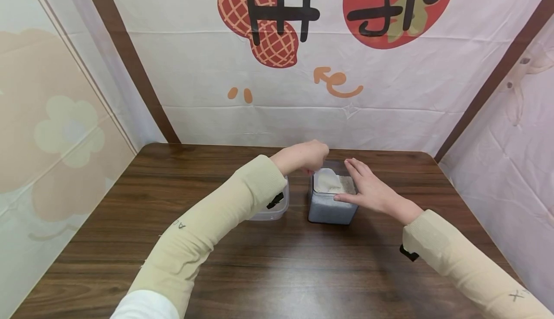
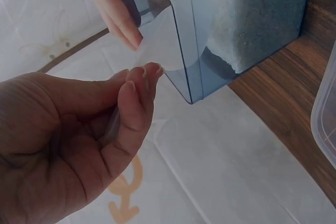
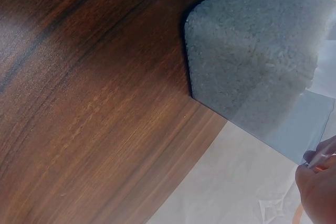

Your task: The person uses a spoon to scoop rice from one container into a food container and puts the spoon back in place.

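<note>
A blue-tinted clear bin (image 1: pixel 333 209) of white rice (image 3: pixel 252 61) stands on the table. My left hand (image 1: pixel 305 156) reaches over its left rim and pinches the handle of a translucent scoop (image 2: pixel 163 43); the fingers hide most of the handle. The scoop's bowl lies inside the bin's mouth, against the rice. My right hand (image 1: pixel 368 189) is spread at the bin's right side, thumb over the near rim and straight fingers toward the far right corner. Part of that hand shows beyond the rim in the left wrist view.
A low clear plastic container (image 1: pixel 272 213) sits just left of the bin, partly covered by my left sleeve (image 1: pixel 225 218). The brown wooden table (image 1: pixel 277 271) ends at a printed white cloth wall (image 1: pixel 195 69), with more cloth at both sides.
</note>
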`<state>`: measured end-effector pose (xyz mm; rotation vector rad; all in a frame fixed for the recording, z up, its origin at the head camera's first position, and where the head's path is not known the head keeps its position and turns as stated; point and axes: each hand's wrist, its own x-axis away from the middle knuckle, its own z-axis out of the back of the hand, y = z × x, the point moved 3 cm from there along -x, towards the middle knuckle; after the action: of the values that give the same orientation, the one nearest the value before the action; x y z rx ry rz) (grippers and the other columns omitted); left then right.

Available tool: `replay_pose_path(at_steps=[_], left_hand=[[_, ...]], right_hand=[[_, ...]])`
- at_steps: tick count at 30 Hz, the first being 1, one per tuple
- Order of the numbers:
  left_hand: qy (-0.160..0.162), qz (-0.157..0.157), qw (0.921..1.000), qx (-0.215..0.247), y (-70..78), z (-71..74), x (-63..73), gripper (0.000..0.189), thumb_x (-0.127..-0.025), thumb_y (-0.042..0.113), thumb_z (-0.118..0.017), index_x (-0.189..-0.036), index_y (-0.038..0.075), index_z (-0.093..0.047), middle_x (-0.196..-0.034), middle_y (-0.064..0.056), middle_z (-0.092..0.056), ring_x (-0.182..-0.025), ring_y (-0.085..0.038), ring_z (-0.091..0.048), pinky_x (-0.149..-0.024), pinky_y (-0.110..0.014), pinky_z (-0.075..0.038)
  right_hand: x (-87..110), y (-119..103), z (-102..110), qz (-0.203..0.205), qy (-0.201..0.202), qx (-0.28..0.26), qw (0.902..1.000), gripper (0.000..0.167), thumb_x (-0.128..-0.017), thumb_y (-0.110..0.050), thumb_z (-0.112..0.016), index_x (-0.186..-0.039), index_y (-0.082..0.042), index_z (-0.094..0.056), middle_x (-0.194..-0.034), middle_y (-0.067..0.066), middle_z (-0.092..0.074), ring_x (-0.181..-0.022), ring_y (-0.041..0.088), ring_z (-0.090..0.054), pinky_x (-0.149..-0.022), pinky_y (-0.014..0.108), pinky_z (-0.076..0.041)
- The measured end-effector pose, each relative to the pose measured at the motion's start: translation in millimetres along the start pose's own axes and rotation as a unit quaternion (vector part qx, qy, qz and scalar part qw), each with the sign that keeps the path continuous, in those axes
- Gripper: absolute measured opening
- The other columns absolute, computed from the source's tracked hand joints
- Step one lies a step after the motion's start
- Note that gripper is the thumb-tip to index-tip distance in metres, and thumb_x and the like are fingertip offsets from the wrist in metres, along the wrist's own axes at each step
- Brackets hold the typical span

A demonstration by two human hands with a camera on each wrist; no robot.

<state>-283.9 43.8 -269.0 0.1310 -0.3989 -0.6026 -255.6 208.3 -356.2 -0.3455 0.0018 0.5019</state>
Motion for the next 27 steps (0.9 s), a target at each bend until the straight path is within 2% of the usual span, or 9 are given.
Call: replay_pose_path(at_steps=[6, 12, 20, 27], left_hand=[[-0.003, 0.003, 0.9996, -0.027, 4.3, 4.5, -0.7, 0.013, -0.089, -0.002, -0.046, -0.094, 0.002, -0.057, -0.082, -0.009, -0.064, -0.042, -0.009, -0.047, -0.043, -0.019, -0.041], [-0.014, 0.011, 0.9992, -0.035, 5.7, 8.9, -1.0, 0.019, -0.091, 0.000, -0.045, -0.107, 0.002, -0.055, -0.084, -0.008, -0.061, -0.047, -0.011, -0.046, -0.043, -0.020, -0.038], [0.000, 0.014, 0.9992, -0.038, 7.3, 18.1, 3.8, 0.012, -0.090, -0.001, -0.047, -0.095, 0.003, -0.057, -0.088, -0.010, -0.064, -0.048, -0.009, -0.051, -0.048, -0.019, -0.044], [0.010, 0.014, 0.9985, -0.053, 9.6, 24.2, 6.5, 0.014, -0.089, -0.002, -0.046, -0.097, 0.003, -0.056, -0.088, -0.007, -0.058, -0.050, -0.010, -0.051, -0.046, -0.019, -0.043]], right_hand=[[-0.3, 0, 0, 0.002, 0.001, -0.002, 1.0000, 0.104, -0.075, -0.066, -0.056, -0.143, 0.001, -0.017, -0.149, 0.014, -0.013, -0.137, 0.031, -0.010, -0.103, 0.048, -0.023], [-0.3, 0, 0, 0.003, -0.001, 0.000, 1.0000, 0.104, -0.075, -0.066, -0.055, -0.143, 0.001, -0.015, -0.149, 0.015, -0.013, -0.137, 0.031, -0.009, -0.104, 0.049, -0.022], [-0.3, 0, 0, 0.005, 0.008, 0.005, 0.9999, 0.104, -0.075, -0.067, -0.055, -0.143, 0.002, -0.017, -0.148, 0.015, -0.015, -0.136, 0.032, -0.011, -0.103, 0.048, -0.024], [-0.1, -2, 0, 0.000, 0.004, 0.003, 1.0000, 0.105, -0.074, -0.067, -0.055, -0.143, 0.002, -0.017, -0.148, 0.015, -0.015, -0.136, 0.032, -0.010, -0.103, 0.048, -0.023]])
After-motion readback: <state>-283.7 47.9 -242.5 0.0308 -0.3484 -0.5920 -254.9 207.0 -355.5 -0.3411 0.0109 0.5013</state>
